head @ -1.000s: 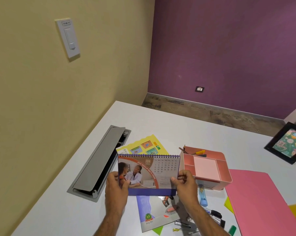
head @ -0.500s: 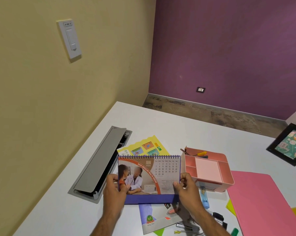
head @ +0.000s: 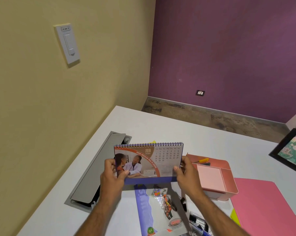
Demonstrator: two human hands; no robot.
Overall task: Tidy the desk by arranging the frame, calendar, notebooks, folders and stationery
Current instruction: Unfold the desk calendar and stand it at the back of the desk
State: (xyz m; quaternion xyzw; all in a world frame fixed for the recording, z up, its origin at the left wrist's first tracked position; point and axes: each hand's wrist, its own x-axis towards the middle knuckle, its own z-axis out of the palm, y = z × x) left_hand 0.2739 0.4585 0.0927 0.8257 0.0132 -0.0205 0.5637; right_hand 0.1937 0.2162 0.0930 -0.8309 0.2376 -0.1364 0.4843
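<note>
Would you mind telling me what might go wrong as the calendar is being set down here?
1. Both hands, left and right, pinch the calendar only at its side edges, so it could slip or fold.
2. The open cable hatch lies just left; a foot placed there might tip in.
3. A notebook and binder clips lie beneath, and the pink organizer sits close right, so a blind set-down may knock them.

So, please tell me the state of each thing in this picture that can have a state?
desk calendar: raised off the desk, open at June, gripped at both sides
left hand: grips the calendar's left edge
right hand: grips the calendar's right edge
pink organiser: standing on the desk, a yellow item in its far compartment
cable hatch: lid tilted open
picture frame: tilted
pink folder: lying flat, closed
notebook: lying flat, closed
</note>
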